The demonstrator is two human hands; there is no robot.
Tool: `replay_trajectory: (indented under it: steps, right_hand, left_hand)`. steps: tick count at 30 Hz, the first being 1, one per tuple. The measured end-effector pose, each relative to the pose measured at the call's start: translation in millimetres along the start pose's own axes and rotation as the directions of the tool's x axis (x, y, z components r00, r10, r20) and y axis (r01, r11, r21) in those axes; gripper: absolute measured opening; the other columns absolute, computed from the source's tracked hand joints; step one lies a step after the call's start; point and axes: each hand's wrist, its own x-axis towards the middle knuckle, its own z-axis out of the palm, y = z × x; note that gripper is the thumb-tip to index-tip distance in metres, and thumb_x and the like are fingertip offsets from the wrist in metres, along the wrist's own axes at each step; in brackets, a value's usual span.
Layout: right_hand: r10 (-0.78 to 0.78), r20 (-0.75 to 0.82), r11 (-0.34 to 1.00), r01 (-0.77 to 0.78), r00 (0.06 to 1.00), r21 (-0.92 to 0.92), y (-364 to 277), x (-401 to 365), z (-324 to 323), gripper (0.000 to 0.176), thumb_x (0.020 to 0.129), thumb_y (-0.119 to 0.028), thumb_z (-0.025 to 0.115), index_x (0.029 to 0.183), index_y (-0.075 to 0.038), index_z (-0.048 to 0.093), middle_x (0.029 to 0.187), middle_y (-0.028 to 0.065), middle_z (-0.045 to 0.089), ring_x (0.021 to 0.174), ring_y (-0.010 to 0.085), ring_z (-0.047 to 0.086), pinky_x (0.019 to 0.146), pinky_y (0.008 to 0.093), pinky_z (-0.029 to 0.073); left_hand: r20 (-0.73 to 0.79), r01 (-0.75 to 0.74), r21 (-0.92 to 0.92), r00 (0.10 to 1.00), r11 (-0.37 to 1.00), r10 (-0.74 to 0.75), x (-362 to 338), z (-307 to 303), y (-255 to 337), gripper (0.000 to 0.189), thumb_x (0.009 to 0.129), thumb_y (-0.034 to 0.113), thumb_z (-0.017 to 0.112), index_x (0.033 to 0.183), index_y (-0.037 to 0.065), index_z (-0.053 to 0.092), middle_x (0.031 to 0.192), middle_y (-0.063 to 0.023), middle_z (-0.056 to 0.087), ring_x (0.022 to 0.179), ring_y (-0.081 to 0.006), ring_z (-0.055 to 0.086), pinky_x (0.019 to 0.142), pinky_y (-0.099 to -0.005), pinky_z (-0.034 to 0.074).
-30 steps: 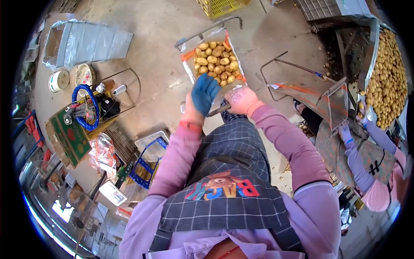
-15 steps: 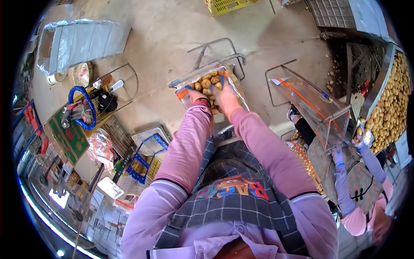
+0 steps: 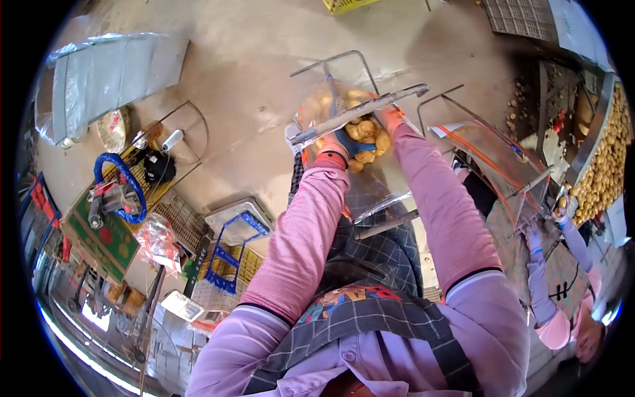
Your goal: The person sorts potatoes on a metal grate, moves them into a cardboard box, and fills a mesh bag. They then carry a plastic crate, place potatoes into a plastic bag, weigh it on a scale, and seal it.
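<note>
A clear plastic bag of potatoes (image 3: 362, 130) with an orange band hangs in a metal stand (image 3: 357, 114) in front of me. My left hand (image 3: 335, 147) is closed on the left side of the bag's mouth, its blue-covered thumb lying against the potatoes. On the opposite side, my right hand (image 3: 390, 119) grips the bag's edge by the orange band, its fingers mostly hidden. The stand's bar crosses slantwise just beyond both hands. More potatoes show blurred through the plastic past the bar.
To the right, another clear bag (image 3: 489, 155) hangs in a second stand, beside a co-worker's sleeved arm (image 3: 539, 281). A potato-filled trough (image 3: 603, 159) runs along the right edge. At left are a blue-wrapped ring handle (image 3: 120, 188), crates (image 3: 178, 215) and a plastic-covered box (image 3: 119, 76).
The bag's mouth has tilted toward me, and the potatoes look larger and closer. The stand's bar has swung to a slant across the bag. Both hands have shifted right and slightly down in view.
</note>
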Motion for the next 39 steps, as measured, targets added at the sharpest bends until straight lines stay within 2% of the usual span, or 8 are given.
replay_trajectory:
  steps: [10,14,17,20,23,26,33,39]
  right_hand:
    - [0.199,-0.176,0.979,-0.187,0.964,0.079,-49,-52,49,0.046,0.093,-0.036,0.047,0.127,-0.006,0.054,0.124,0.0125,0.057,0.115,0.0235,0.051,0.101,0.0345,0.038]
    - [0.287,-0.207,0.932,-0.223,0.935,0.284,50,31,83,0.050,0.097,-0.046,0.038,0.118,-0.005,0.056,0.112,0.0140,0.061,0.105,0.0294,0.056,0.094,0.0415,0.045]
    - [-0.116,-0.361,0.701,-0.181,0.925,-0.689,15,-44,67,0.049,0.079,-0.046,0.059,0.115,-0.012,0.061,0.114,0.0151,0.061,0.111,0.0381,0.054,0.099,0.0477,0.038]
    - [-0.139,-0.695,0.982,0.004,0.706,-0.191,16,-73,71,0.047,0.089,-0.048,0.050,0.111,-0.009,0.065,0.112,0.0225,0.062,0.105,0.0371,0.059,0.097,0.0432,0.042]
    - [0.062,-0.328,0.907,0.085,0.943,0.414,-43,-194,28,0.032,0.090,-0.040,0.055,0.103,-0.015,0.069,0.085,0.0157,0.070,0.081,0.0232,0.067,0.080,0.0347,0.049]
    - [-0.334,-0.685,0.939,0.286,0.647,-0.188,37,-115,89,0.027,0.086,-0.035,0.058,0.102,-0.016,0.069,0.099,0.0153,0.067,0.096,0.0303,0.062,0.084,0.0389,0.047]
    - [-0.178,-0.912,0.698,0.701,0.370,0.149,-21,-271,44,0.032,0.077,-0.023,0.074,0.105,-0.008,0.068,0.117,0.0140,0.058,0.114,0.0322,0.051,0.103,0.0408,0.036]
    - [0.094,-0.996,0.534,0.844,0.003,0.053,26,-393,-113,0.032,0.084,-0.014,0.065,0.113,-0.001,0.061,0.118,0.0130,0.060,0.113,0.0255,0.054,0.100,0.0370,0.039]
  left_hand:
    - [0.242,-0.185,0.172,0.960,0.968,0.141,32,-63,-20,0.054,0.089,0.052,0.050,0.131,0.018,0.052,0.130,-0.0027,0.057,0.118,-0.0245,0.053,0.104,-0.0431,0.038]
    - [-0.121,-0.100,0.193,0.985,0.976,0.125,-24,1,-14,0.036,0.095,0.041,0.047,0.119,0.016,0.058,0.112,-0.0036,0.064,0.100,-0.0206,0.062,0.089,-0.0358,0.050]
    - [0.603,-0.427,0.401,0.789,0.810,0.118,1,-22,-13,0.030,0.099,0.033,0.042,0.119,0.014,0.056,0.109,-0.0023,0.062,0.097,-0.0156,0.059,0.086,-0.0333,0.050]
    - [0.406,-0.225,0.374,0.912,0.900,0.059,-33,6,-37,0.042,0.098,0.041,0.040,0.128,0.013,0.052,0.122,-0.0035,0.058,0.110,-0.0197,0.056,0.097,-0.0367,0.045]
    - [0.351,-0.065,0.337,0.934,0.939,-0.061,-54,4,-36,0.044,0.097,0.043,0.042,0.127,0.013,0.052,0.124,-0.0056,0.056,0.115,-0.0220,0.053,0.102,-0.0375,0.040]
    - [0.463,0.026,0.302,0.870,0.953,-0.170,-122,49,-60,0.040,0.096,0.042,0.043,0.124,0.015,0.053,0.128,-0.0073,0.052,0.122,-0.0240,0.047,0.107,-0.0415,0.033]
    - [0.383,-0.478,0.574,0.874,0.665,0.298,-207,108,-92,0.035,0.097,0.022,0.048,0.123,0.000,0.055,0.117,-0.0091,0.059,0.107,-0.0186,0.057,0.093,-0.0333,0.047]
    - [0.554,-0.433,0.751,0.824,0.499,-0.120,-220,257,-252,0.046,0.092,0.015,0.055,0.134,-0.001,0.045,0.126,-0.0118,0.056,0.111,-0.0200,0.058,0.095,-0.0319,0.048]
